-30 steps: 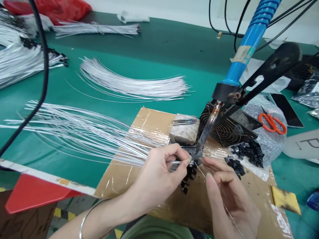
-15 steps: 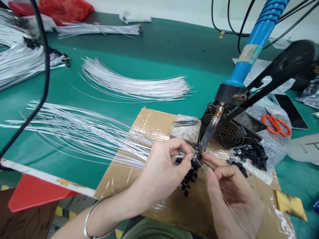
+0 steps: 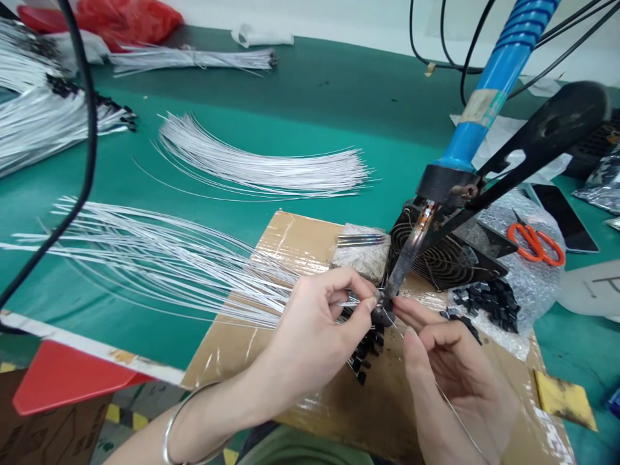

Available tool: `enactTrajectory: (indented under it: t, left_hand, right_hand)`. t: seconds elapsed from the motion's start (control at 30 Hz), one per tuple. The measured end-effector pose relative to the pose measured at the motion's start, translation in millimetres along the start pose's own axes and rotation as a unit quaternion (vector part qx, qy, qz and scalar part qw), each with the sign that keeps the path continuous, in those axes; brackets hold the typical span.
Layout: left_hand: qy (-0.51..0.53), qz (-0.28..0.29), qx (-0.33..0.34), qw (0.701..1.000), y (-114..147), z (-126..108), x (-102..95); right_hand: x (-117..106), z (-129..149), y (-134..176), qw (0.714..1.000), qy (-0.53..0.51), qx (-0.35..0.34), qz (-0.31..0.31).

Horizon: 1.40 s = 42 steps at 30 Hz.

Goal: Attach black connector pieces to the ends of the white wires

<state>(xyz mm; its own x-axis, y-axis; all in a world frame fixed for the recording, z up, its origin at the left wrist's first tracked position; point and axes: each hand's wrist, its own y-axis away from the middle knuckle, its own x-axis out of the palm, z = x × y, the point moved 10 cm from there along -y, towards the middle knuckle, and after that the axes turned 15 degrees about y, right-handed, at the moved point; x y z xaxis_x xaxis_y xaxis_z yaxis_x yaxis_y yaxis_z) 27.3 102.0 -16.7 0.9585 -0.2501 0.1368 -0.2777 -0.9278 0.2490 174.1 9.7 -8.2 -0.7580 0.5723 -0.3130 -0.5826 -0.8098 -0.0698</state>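
Observation:
My left hand is pinched on a thin white wire, its fingertips close beside the soldering iron's tip. The iron, with a blue handle, hangs slanted in a black stand. From the right, my right hand has its thumb and fingers closed on a thin silvery solder wire, which runs up to the tip. Directly under the tip is a small black part, partly hidden. Black connectors on wire ends lie below my left fingers. Loose white wires spread to the left.
A cardboard sheet lies beneath the work. Behind the tip stand a grey block and a black fan. Orange scissors, black connector pieces and a yellow sponge are at right; a wire bundle lies behind.
My right hand has shifted very slightly right and down with the solder wire. My left hand stays at the iron's tip, nearly unmoved.

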Motion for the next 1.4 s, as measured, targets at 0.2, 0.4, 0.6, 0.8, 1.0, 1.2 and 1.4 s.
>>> enactTrajectory:
  t: [0.2, 0.4, 0.6, 0.8, 1.0, 1.2, 1.4]
  left_hand:
    - [-0.010, 0.000, 0.004, 1.000, 1.9, -3.6, 0.2]
    - [-0.001, -0.001, 0.003, 1.000, 1.0, -0.9, -0.4]
    - [0.006, -0.002, -0.007, 1.000, 1.3, 2.9, -0.3]
    - [-0.002, 0.001, 0.002, 1.000, 1.9, -1.5, -0.8]
    - [-0.012, -0.004, 0.002, 1.000, 1.3, -2.6, -2.7]
    - [-0.004, 0.000, 0.009, 1.000, 2.3, -1.7, -1.0]
    - [-0.008, 0.001, 0.003, 1.000, 1.9, -0.1, 0.0]
  right_hand:
    - [-0.9, -3.6, -0.2, 1.000, 0.004, 0.002, 0.004]
    - [-1.0, -3.8, -0.2, 1.000, 0.005, 0.000, 0.005]
    - [-0.1, -5.2, -0.1, 1.000, 0.004, 0.004, 0.006]
    - [0.2, -5.6, 0.1, 1.000, -0.002, -0.001, 0.011]
    - [-1.2, -4.7, 0.8, 1.000, 0.020, -0.007, -0.002]
    - [-2.7, -4.0, 1.2, 0.999, 0.039, -0.010, -0.010]
    - [-2.5, -1.3, 1.4, 0.999, 0.039, -0.012, -0.014]
